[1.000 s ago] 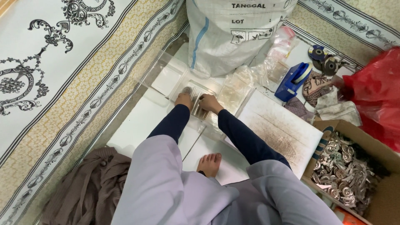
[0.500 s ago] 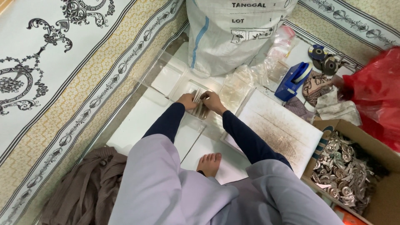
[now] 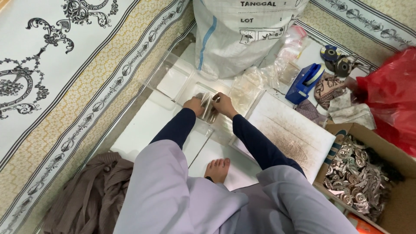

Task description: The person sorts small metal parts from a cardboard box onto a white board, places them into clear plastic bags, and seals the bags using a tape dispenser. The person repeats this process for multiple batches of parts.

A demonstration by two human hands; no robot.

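White woven sack [image 3: 242, 34] upright behind work area. Clear plastic tray [image 3: 173, 80] on white board. Left hand [image 3: 194, 105], right hand [image 3: 223, 103] both closed round small stack of silvery flat pieces [image 3: 207, 106], held over tray edge.

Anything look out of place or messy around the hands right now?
Nothing is spilled. Both hands, left and right, hold a small stack of clear packets over a clear tray. The white board by the right arm is stained brown, and a brown cloth lies crumpled on the floor.
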